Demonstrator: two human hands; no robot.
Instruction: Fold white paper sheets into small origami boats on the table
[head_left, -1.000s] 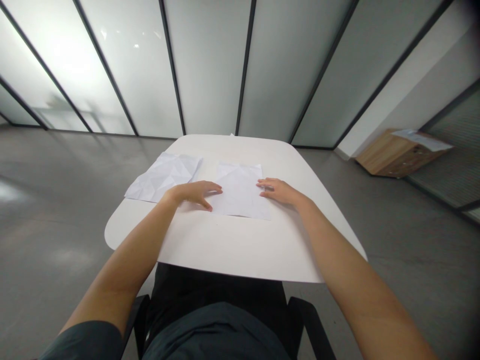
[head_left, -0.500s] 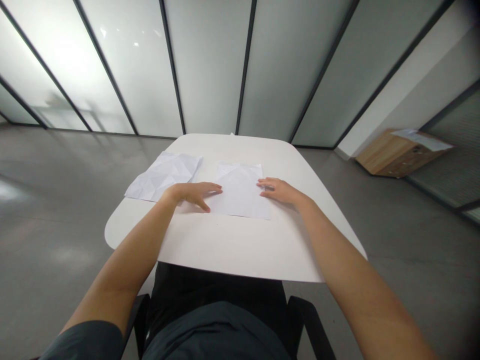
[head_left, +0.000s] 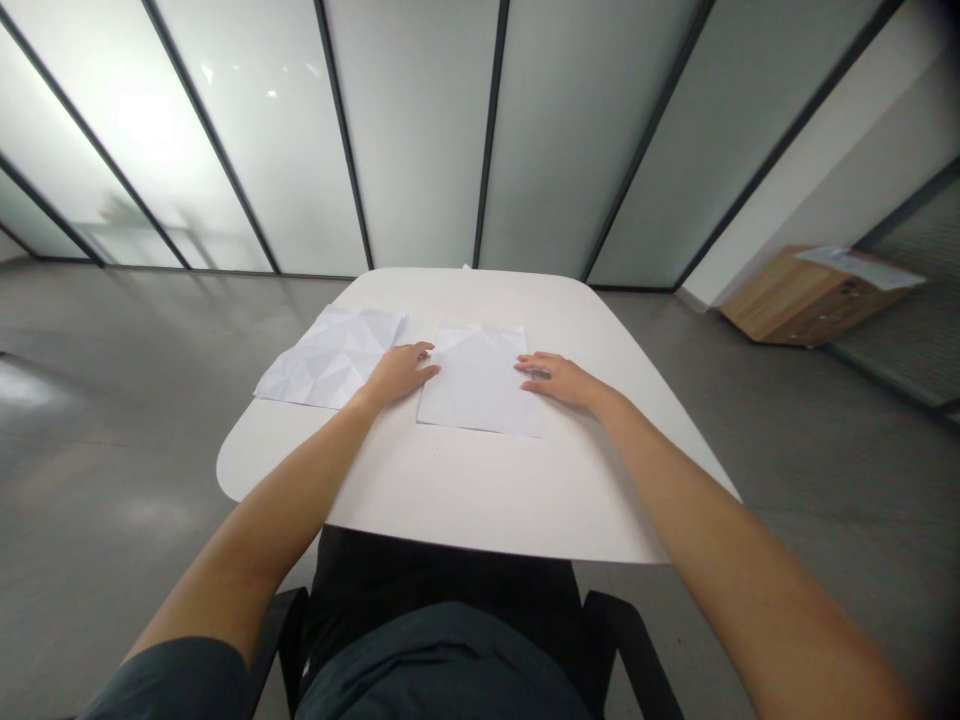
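Observation:
A white sheet of paper (head_left: 480, 385) lies flat on the white table (head_left: 495, 490), with faint creases toward its far edge. At the sheet's left edge is my left hand (head_left: 403, 372), its fingers and thumb apart, holding nothing. My right hand (head_left: 559, 380) rests at the right edge, fingers stretched out over the paper's border and apart. A second, crumpled white sheet (head_left: 330, 355) with many fold lines lies farther left, partly behind my left hand.
Frosted glass panels (head_left: 420, 130) with dark frames stand beyond the table. A wooden cabinet (head_left: 795, 295) with papers on top is on the floor at the right. Black chair armrests (head_left: 622, 625) flank my lap.
My left hand has slid away from me along the sheet's left edge, uncovering its near left corner. My right hand stays at the right edge. The view has shifted slightly.

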